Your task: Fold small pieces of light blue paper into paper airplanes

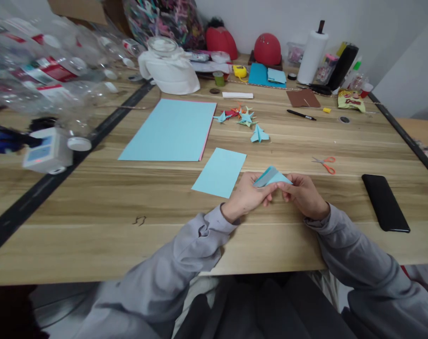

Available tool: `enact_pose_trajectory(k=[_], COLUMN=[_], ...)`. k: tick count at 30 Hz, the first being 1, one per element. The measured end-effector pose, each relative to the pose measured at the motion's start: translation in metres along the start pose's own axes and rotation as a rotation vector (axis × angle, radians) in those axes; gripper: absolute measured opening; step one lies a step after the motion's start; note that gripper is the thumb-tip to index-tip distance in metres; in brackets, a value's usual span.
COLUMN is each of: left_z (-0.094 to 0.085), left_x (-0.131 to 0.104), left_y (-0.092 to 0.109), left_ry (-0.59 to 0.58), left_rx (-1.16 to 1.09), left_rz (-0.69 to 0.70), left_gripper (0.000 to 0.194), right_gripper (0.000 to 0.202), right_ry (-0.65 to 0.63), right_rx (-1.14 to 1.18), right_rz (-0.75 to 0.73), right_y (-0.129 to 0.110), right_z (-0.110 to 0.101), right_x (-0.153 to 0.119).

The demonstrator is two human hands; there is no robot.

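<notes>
A small piece of folded light-blue paper [273, 176], roughly triangular, is held between both hands above the table. My left hand [251, 192] pinches its left side, thumb along the lower edge. My right hand [303, 192] grips the right corner with thumb and fingers. The two thumbs nearly meet at the paper's bottom edge. Just left of my left hand lies a flat light-blue paper sheet [221, 172]. Beyond the hands sits a folded blue paper plane [259, 134], with several more small folded paper pieces [246, 117] in blue, red, orange and green behind it.
A stack of large blue sheets [171, 129] lies left of centre. Orange-handled scissors [327, 164] and a black phone [385, 202] are to the right. Plastic bottles [58, 70] crowd the left. Further back are a pen [301, 115], tape measure [240, 71] and paper towel roll [312, 57].
</notes>
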State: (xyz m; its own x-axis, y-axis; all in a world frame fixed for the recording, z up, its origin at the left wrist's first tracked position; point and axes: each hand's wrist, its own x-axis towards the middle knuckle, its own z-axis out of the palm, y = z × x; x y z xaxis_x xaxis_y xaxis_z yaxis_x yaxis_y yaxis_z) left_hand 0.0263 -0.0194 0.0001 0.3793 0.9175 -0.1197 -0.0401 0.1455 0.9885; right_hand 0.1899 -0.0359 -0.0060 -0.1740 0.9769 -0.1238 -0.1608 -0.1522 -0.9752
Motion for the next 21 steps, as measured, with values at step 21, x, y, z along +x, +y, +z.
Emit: enact_pose_trajectory(k=[21], left_z=[-0.006], left_x=[0.011], left_y=[-0.006], left_ry=[0.079], left_rx=[-0.070], left_rz=[0.059], left_gripper=[0.052], right_gripper=[0.044], right_ry=[0.147], right_rx=[0.101], right_rz=[0.024], right_y=[-0.007], right_z=[-0.001], right_x=[0.002])
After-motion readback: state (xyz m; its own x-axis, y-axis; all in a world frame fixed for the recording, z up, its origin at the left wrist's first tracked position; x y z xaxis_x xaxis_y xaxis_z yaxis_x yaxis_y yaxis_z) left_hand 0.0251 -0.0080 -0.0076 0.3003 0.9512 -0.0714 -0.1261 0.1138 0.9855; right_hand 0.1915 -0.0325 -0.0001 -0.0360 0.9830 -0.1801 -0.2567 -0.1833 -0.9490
